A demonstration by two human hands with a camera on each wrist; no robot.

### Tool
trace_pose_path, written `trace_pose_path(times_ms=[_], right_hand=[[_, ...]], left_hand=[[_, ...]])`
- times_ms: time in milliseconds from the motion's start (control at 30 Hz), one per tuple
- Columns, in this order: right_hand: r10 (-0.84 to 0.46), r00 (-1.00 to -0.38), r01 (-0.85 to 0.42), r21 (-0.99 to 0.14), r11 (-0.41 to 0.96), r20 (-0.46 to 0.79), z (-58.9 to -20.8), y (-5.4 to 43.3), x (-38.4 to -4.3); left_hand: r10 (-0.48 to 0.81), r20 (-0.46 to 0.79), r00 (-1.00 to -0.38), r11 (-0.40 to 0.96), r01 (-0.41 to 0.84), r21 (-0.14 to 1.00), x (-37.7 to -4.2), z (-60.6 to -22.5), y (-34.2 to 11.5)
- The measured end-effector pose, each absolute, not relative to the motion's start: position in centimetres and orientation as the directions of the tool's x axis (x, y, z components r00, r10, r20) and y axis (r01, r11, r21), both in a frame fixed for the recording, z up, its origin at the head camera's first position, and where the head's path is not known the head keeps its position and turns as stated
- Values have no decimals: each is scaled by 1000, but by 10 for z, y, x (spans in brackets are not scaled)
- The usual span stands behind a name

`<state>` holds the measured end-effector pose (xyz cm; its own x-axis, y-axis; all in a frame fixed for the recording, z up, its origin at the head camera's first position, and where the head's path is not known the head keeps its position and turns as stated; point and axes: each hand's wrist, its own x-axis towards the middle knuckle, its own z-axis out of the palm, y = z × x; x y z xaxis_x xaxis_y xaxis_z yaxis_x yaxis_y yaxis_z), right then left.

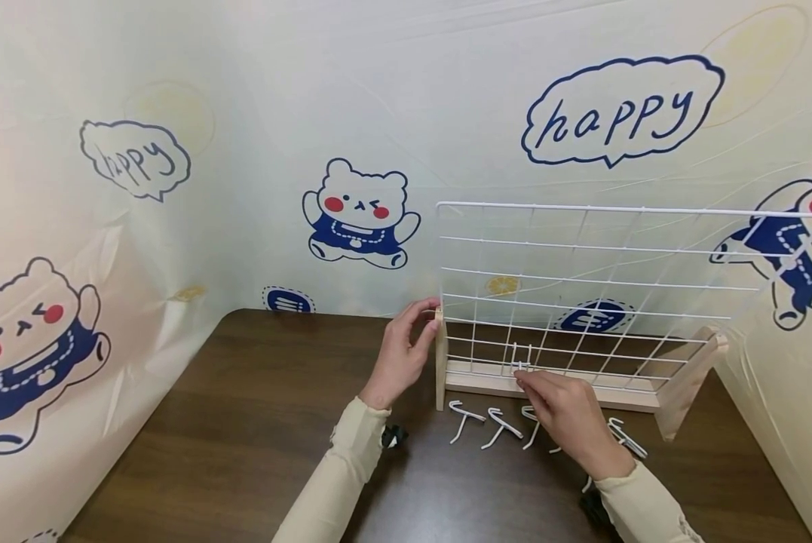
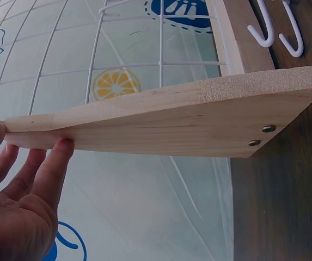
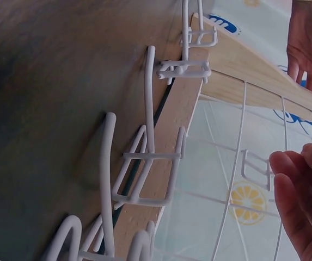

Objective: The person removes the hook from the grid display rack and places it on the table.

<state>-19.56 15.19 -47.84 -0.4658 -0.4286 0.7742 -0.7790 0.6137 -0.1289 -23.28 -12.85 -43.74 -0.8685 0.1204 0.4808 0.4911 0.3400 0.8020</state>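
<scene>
A white wire grid rack [image 1: 534, 206] stands upright between wooden side panels. My left hand [image 1: 402, 351] grips the upper end of the left side panel [image 1: 440, 369], thumb at its front edge and fingers against the outer face [image 2: 145, 128]. Low on the grid's left part, my right hand [image 1: 568, 418] pinches a white metal hook [image 1: 522, 354] between thumb and fingertips. The hook's rectangular back frame [image 3: 245, 163] overlaps the grid wires in the right wrist view. More white hooks [image 1: 504, 424] lie in a row on the table before the rack, some partly hidden by my right hand.
The rack's wooden base board [image 1: 476, 381] and right side panel [image 1: 694, 377] rest on the dark brown table [image 1: 243, 422]. Another hook [image 1: 628, 437] lies right of my right hand. A printed curtain [image 1: 256, 113] hangs close behind the table and along its sides.
</scene>
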Motion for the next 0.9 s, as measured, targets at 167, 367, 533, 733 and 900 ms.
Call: trace_pose_path(times_ms=[167,367,533,733,900], right_hand=[[-408,-427,-795,-119,595,807,-474,152,-199],[-398,-407,-804,-115,584,822,-469,154,-200],[-394,-391,-807,-104,582,832,-467,154,-199],[-389,-396,-806,-111,582,832,-463,153,-195],[-383,-410,-802,-126,585,828,-461,152,-190]], left_hand=[[116,483,-868,339,492,802,-234,-436,-128],[123,477,-870,346,488,801,-234,-436,-128],[129,472,-872,347,486,802,-233,-436,-128],[128,489,-863,348,501,792,-233,-437,-128],[131,485,-865,344,498,796,-233,-437,-128]])
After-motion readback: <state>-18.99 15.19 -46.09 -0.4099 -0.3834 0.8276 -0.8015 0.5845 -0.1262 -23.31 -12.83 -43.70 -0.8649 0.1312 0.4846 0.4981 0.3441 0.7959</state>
